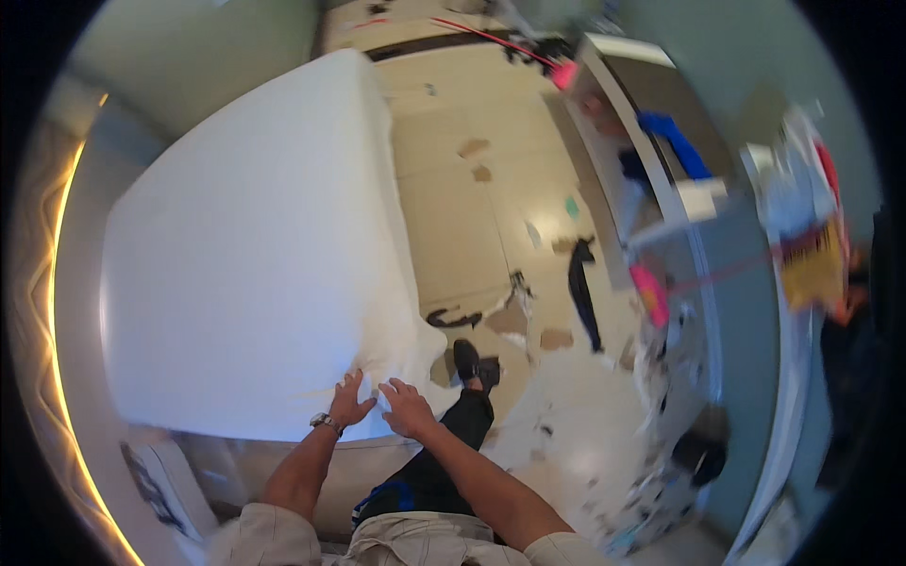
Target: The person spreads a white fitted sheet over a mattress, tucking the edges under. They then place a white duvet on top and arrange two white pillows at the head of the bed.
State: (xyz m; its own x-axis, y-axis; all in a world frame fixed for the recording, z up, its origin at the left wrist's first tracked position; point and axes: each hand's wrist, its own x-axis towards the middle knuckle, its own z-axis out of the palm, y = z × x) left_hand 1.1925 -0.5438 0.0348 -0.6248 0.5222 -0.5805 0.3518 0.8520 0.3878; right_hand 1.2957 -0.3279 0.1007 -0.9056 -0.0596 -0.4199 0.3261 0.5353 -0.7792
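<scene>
A white sheet (245, 236) covers a large mattress that fills the left side of the head view. Both of my hands are at its near right corner, where the cloth is loose and wrinkled. My left hand (351, 402), with a watch (327, 423) on its wrist, has its fingers bent into the sheet at the edge. Just to the right, my right hand (406, 407) is curled on the same corner, with a fold of white cloth between the two hands. The bed base (274, 467) shows below the sheet's near edge.
Cardboard scraps (557, 339), a black strip of cloth (583, 292) and torn white wrapping (651, 377) litter the floor right of the bed. A white cabinet (675, 193) stands along the right wall. A yellow package (812, 269) is farther right. A lit strip (57, 349) edges the left side.
</scene>
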